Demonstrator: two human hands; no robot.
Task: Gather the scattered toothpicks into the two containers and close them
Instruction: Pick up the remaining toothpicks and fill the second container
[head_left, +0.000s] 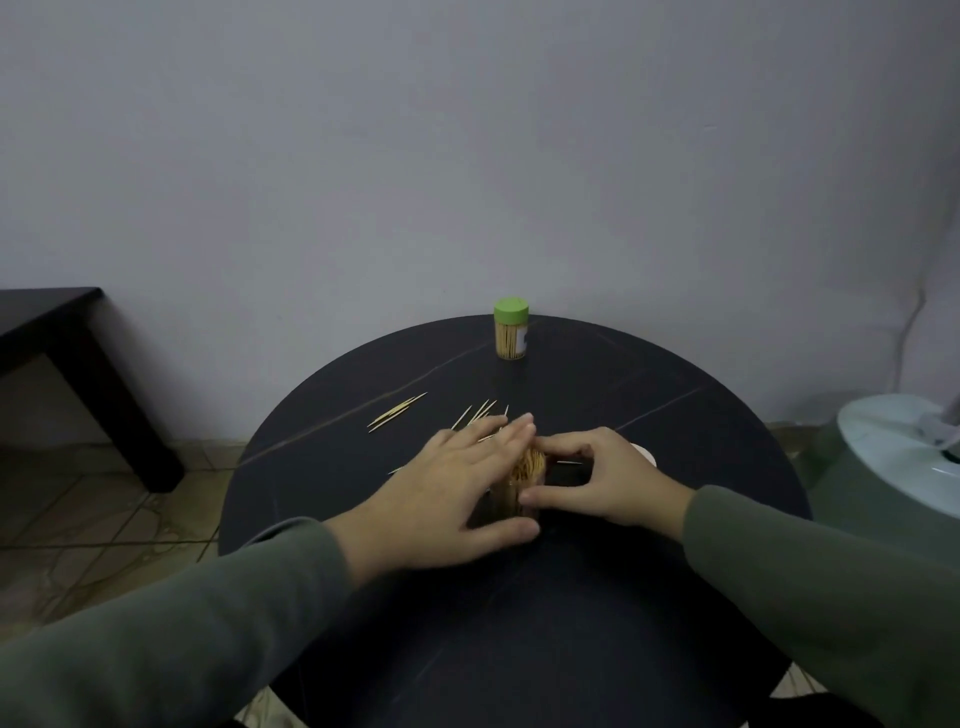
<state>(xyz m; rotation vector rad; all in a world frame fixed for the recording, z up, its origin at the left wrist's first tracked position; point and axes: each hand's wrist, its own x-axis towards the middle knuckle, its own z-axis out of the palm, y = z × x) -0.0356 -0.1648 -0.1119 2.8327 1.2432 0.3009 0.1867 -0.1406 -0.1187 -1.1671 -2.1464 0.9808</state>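
- Container 1: green lid on, full of toothpicks, upright at the far edge of the counter, well beyond the fingers. Looks done.
- Container 2: open, upright, packed with toothpicks, sitting between the two hands. No lid on it.
- Left hand: fingers straight and together, laid against the far-left side of the open container, thumb near its base. Steadying or pushing, not a curled grip.
- Right hand: thumb and fingers curve around the container's right side, holding it; fingertips meet the left hand's at the rim.
- Pale round thing just behind the right hand: probably the second lid, mostly hidden, can't confirm.
- Loose toothpicks left: one small bundle well left of the left fingertips, a second cluster just beyond them, and a stray or two peeking out beside each hand. Exact stick count unreadable.
- Counts: 2 containers, 1 lid confirmed, 2 loose groups.
- Estimate: over halfway. Remaining: collect loose sticks, cap container 2.
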